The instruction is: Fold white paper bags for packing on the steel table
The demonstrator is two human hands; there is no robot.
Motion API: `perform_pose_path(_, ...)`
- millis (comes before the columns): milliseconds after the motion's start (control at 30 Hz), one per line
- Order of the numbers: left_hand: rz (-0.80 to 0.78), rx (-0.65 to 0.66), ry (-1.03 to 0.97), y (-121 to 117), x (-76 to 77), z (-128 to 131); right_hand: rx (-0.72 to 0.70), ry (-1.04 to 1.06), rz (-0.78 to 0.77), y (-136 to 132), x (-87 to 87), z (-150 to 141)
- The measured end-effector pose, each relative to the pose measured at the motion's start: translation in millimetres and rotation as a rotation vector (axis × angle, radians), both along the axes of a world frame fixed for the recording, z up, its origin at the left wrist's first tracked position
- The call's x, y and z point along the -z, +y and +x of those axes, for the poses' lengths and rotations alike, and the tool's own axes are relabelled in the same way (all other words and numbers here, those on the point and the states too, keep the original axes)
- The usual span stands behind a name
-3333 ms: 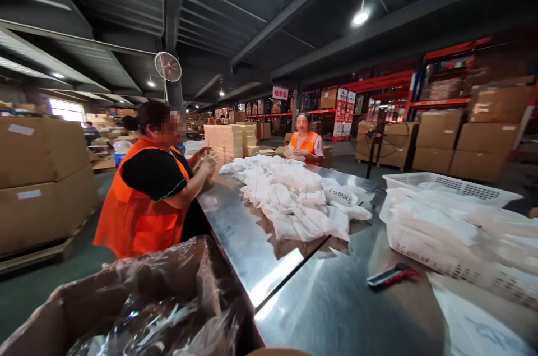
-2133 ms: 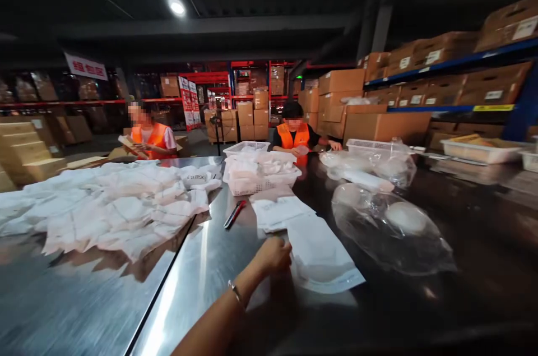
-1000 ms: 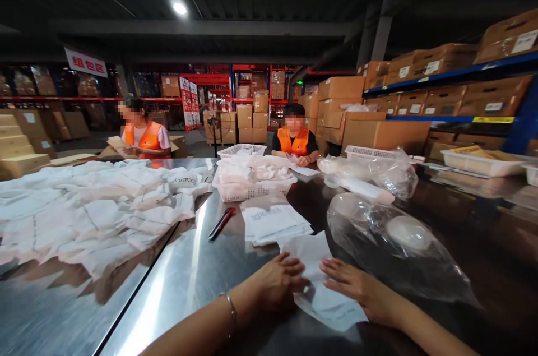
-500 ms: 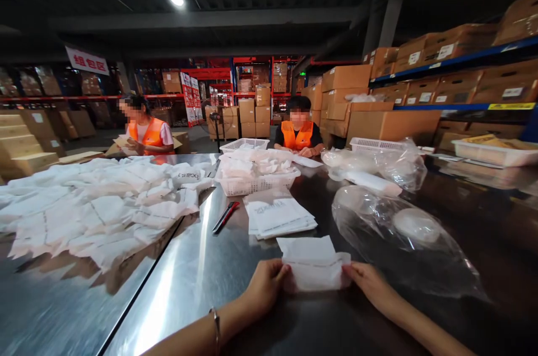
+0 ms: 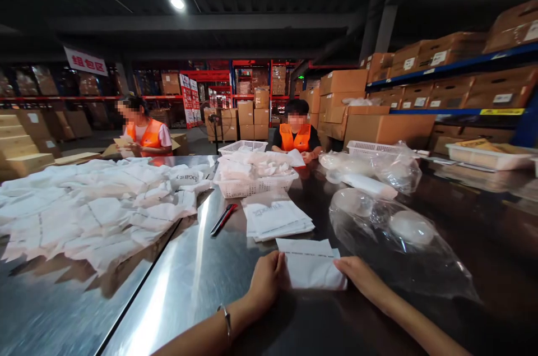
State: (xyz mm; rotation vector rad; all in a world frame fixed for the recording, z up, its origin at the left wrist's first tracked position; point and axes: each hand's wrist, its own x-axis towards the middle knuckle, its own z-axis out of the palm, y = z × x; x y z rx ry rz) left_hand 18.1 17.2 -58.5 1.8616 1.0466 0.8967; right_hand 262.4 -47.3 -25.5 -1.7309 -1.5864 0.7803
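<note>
A folded white paper bag (image 5: 310, 265) lies flat on the steel table (image 5: 189, 283) right in front of me. My left hand (image 5: 265, 283), with a bracelet on the wrist, presses on the bag's left edge. My right hand (image 5: 362, 277) rests on its right edge, fingers stretched out. Just beyond lies a small stack of flat white bags (image 5: 275, 218). A clear plastic bag with round white pieces (image 5: 399, 238) sits to the right of my hands.
A red and black utility knife (image 5: 224, 218) lies left of the stack. A white basket of bags (image 5: 252, 176) stands further back, and a big heap of white bags (image 5: 92, 204) covers the left. Two people in orange vests (image 5: 145, 134) (image 5: 296, 137) work at the far side. Cartons fill the shelves.
My view swung from the left side of the table to the area in front of me. My hands folded the white bag over and now press it flat on the table.
</note>
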Motion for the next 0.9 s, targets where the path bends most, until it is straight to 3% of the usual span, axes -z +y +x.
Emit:
perform_pose_path(233,0.011,-0.008,0.272,-5,-15.5,-2,-0.055,0.005,-0.063,5,-6.9,1)
perform_pose_path(400,0.029,-0.071,0.415,-6,-42.6,-10,-0.039,-0.043,-0.099,8,-14.1,-3)
perform_pose_path(500,0.32,-0.13,0.511,-8,-67.6,-6,-0.02,-0.102,-0.116,13,-13.6,-4)
perform_pose_path(533,0.475,-0.081,0.542,-8,-74.3,-1,-0.016,-0.124,-0.123,15,-12.8,-3)
perform_pose_path(600,0.781,0.168,0.585,-7,-80.7,12,-0.003,-0.17,-0.132,17,-11.1,-1)
perform_pose_path(667,0.966,0.465,0.61,-2,-76.0,25,0.043,-0.236,-0.121,18,-10.8,3)
perform_pose_path(700,1.019,0.551,0.63,1,-70.2,30,0.083,-0.281,-0.097,17,-11.5,4)
perform_pose_path(800,1.07,0.56,0.686,9,-49.8,37,0.188,-0.421,0.07,13,-16.2,-1)
perform_pose_path(900,1.076,0.53,0.667,14,-37.7,35,0.078,-0.477,0.3,16,-15.6,-24)
